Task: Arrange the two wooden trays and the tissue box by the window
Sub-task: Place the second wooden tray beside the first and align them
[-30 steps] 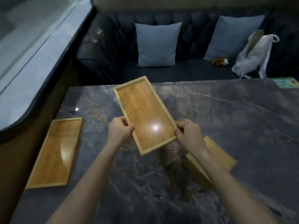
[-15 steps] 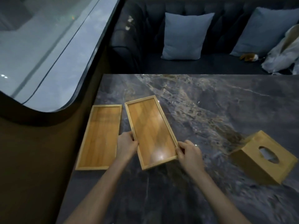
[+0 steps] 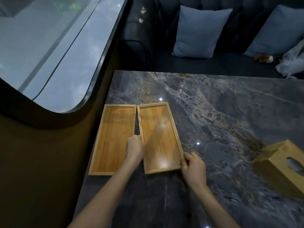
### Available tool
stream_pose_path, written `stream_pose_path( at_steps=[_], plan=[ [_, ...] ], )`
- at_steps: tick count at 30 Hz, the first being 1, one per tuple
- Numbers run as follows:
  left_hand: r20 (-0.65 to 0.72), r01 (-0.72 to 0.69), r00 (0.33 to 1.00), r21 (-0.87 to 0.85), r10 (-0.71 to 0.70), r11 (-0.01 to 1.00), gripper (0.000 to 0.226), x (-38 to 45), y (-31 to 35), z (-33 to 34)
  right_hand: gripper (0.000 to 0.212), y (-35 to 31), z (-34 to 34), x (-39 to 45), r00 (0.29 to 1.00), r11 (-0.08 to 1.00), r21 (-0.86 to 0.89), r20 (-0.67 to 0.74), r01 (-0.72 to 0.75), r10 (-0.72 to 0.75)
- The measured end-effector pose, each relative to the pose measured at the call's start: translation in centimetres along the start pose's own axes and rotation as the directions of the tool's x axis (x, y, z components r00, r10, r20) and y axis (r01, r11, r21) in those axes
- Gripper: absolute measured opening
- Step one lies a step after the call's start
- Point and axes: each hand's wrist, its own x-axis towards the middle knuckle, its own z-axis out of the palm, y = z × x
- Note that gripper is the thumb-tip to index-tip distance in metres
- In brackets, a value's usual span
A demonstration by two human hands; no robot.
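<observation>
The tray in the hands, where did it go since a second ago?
The held tray came down from mid-air and toward the window side; it now lies on the marble table right beside the other tray, far corners almost touching. The left hand and right hand still grip its long edges. The other tray and the tissue box stayed where they were; the camera swung left.
</observation>
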Motion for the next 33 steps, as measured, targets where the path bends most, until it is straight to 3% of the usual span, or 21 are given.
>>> stream_pose_path(
  at_steps=[10, 16, 23, 33],
  plan=[
    [-0.004, -0.128, 0.991, 0.292, 0.135, 0.948, 0.017, 0.4, -0.3, 0.0, 0.014, 0.1, 1.2, -0.1, 0.999, 0.999, 0.027, 0.020, -0.027, 0.027],
    [-0.010, -0.148, 0.988, 0.283, 0.157, 0.948, 0.020, -0.1, -0.7, -0.5, 0.013, 0.2, 2.2, -0.7, 1.000, 0.999, 0.047, 0.020, -0.013, 0.013],
    [-0.083, -0.223, 0.960, 0.351, 0.268, 0.909, 0.056, -1.0, -3.0, -0.5, 0.013, 0.0, 2.6, -1.3, 1.000, 0.996, 0.084, 0.019, -0.003, 0.002],
    [0.017, -0.234, 0.969, 0.369, 0.246, 0.899, 0.062, -1.4, -5.2, -0.4, 0.017, -0.5, 3.2, -2.0, 0.998, 0.997, 0.073, 0.064, -0.032, 0.027]
  ],
)
